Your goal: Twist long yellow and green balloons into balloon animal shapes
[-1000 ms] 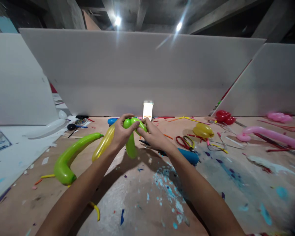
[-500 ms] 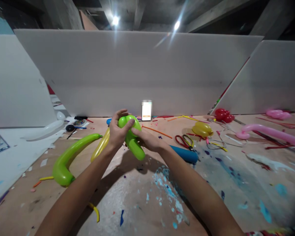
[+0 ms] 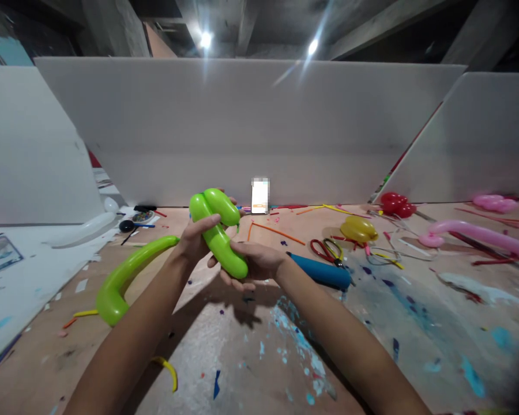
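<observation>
Both my hands hold a bright green twisting balloon [image 3: 218,239] above the table, bent over at its upper end into a hook. My left hand [image 3: 194,237] is closed around its upper part, thumb across the front and some fingers hidden behind. Around the lower end wraps my right hand [image 3: 259,262], thumb on top and fingers underneath. A short tail hangs from the tip of the bent section. Another long green balloon [image 3: 116,282] lies curved on the table beside my left forearm, which covers part of it.
A lit phone [image 3: 260,196] leans against the white panel [image 3: 242,127]. To the right lie a blue balloon pump [image 3: 320,272], red-and-yellow-handled scissors [image 3: 326,251], a yellow balloon [image 3: 358,229], red balloons [image 3: 397,204] and a pink balloon [image 3: 484,233]. At left is a white balloon [image 3: 86,230].
The green balloon has turned, so its bent upper section now shows. My right hand has slid down to its lower end with fingers beneath. The yellow balloon near my left hand is no longer visible.
</observation>
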{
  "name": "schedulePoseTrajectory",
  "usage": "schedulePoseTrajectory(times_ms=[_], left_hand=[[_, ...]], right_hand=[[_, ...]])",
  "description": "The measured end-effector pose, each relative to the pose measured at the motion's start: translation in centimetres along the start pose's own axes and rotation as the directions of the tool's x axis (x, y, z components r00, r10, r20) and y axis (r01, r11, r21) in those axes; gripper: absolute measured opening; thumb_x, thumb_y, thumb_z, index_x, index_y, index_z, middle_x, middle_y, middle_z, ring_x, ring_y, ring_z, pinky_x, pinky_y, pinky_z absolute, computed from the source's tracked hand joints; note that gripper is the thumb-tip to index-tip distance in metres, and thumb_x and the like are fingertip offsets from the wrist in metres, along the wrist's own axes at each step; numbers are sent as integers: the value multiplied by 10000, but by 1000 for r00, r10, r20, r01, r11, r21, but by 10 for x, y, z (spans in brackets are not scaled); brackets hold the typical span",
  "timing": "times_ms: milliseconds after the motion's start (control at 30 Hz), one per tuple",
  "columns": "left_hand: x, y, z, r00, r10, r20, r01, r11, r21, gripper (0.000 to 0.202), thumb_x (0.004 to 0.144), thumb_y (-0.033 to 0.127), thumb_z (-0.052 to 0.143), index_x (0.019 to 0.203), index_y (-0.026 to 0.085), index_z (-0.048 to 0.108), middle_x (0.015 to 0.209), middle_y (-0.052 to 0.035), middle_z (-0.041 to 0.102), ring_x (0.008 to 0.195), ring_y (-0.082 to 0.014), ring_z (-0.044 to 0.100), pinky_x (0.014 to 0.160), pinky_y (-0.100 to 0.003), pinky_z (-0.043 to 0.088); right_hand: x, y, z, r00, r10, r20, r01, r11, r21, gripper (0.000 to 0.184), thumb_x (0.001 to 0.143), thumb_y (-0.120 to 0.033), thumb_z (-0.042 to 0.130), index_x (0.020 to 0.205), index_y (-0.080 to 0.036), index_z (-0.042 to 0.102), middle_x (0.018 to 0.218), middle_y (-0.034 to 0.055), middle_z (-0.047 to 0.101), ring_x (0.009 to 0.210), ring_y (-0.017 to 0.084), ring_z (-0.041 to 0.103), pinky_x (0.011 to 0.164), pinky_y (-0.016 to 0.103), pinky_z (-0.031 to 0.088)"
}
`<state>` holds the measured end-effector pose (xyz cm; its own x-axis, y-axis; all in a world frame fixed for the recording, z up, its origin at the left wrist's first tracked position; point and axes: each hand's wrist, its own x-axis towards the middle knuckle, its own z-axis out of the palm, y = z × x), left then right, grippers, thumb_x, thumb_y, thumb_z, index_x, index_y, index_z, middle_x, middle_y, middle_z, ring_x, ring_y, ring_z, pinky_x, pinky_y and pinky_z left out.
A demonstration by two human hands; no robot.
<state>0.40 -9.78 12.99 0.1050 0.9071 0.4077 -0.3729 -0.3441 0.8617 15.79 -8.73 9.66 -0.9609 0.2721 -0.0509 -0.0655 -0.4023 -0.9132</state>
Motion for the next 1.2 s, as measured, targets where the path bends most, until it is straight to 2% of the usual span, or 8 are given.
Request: schedulePoseTrajectory(times_ms=[167, 300, 433, 633, 733, 867, 1033, 1200], left_hand=[[-3, 2, 4, 988, -88, 130, 109, 980, -166, 584, 686, 283, 699, 1235, 233, 507, 1117, -82, 658, 916, -296, 688, 737, -411, 584], [-3, 2, 8, 996, -54, 72, 65, 985, -162, 553, 705, 282, 717, 1217, 210, 520, 1109, -92, 656, 874, -242, 684, 747, -372, 585], [0, 2, 12, 999, -17, 31, 21, 990, -140, 563, 717, 270, 718, 1237, 222, 507, 1112, -90, 652, 925, -250, 675, 739, -372, 588], [3, -6, 22, 986, 80, -146, -94, 991, -92, 550, 689, 282, 741, 1194, 206, 534, 1007, -69, 680, 878, -238, 690, 760, -371, 580], [3, -14, 27, 969, 111, -221, -128, 990, -65, 414, 694, 304, 743, 1059, 168, 604, 906, -60, 698, 847, -222, 693, 792, -358, 562], [2, -20, 33, 911, 159, -381, -196, 979, -61, 342, 693, 302, 748, 972, 152, 620, 870, -48, 683, 793, -182, 678, 796, -332, 548], [7, -20, 28, 880, 189, -435, -211, 977, -3, 331, 705, 321, 725, 965, 160, 601, 886, -53, 671, 803, -173, 664, 787, -319, 536], [15, -18, 16, 886, 139, -442, -200, 975, -93, 269, 694, 305, 709, 886, 164, 586, 802, -19, 659, 775, -174, 670, 748, -317, 532]], right_hand=[[3, 3, 3, 999, -43, 25, 42, 999, 34, 483, 975, -499, 229, 982, -123, 532, 792, 91, 637, 613, 175, 634, 517, 281, 486], [3, 2, 2, 997, -60, -55, 60, 998, -7, 487, 895, -614, 375, 927, -145, 501, 585, -27, 512, 352, 74, 398, 347, 193, 304], [-1, -7, 10, 953, -174, -247, 72, 925, -373, 434, 858, -608, 492, 825, -176, 468, 595, -42, 484, 409, 62, 395, 381, 188, 283], [-10, -21, 29, 749, -544, -379, -239, 312, -919, 239, 917, -396, 464, 850, -176, 532, 712, 17, 563, 610, 138, 493, 556, 260, 347], [-10, -19, 30, 686, -658, -310, -388, 30, -921, 183, 916, -330, 461, 948, -180, 561, 830, 57, 614, 695, 177, 529, 606, 282, 344], [-6, -13, 30, 602, -762, -240, -524, -150, -838, 212, 935, -328, 437, 1005, -196, 589, 941, 94, 609, 817, 221, 546, 677, 312, 375], [1, -5, 37, 540, -815, -209, -572, -173, -802, 379, 918, -322, 453, 1242, -132, 502, 1057, 166, 549, 957, 289, 483, 825, 412, 406], [-2, -10, 41, 562, -797, -220, -452, -73, -889, 278, 931, -264, 411, 1134, -145, 559, 1031, 154, 537, 992, 278, 485, 884, 440, 414]])
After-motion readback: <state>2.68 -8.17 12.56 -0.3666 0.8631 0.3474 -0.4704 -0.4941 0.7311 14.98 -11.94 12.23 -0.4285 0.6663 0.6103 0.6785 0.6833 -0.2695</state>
